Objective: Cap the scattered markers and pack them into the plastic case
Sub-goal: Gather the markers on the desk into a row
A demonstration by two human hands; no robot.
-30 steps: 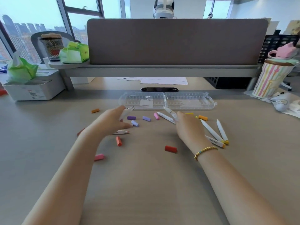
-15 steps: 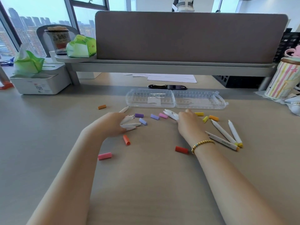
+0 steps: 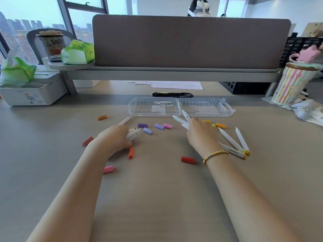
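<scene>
step: gathering white uncapped markers [image 3: 181, 120] before clear plastic case [image 3: 180, 107] | both hands [image 3: 114, 137] [image 3: 201, 133] curled around bunches | next: cap them

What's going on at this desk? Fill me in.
A person is gathering loose markers. The left hand grips a few white markers, and the right hand holds several more. Three markers lie to the right. Coloured caps, such as the red cap, are scattered on the desk. The clear plastic case lies open with nothing packed yet.
</scene>
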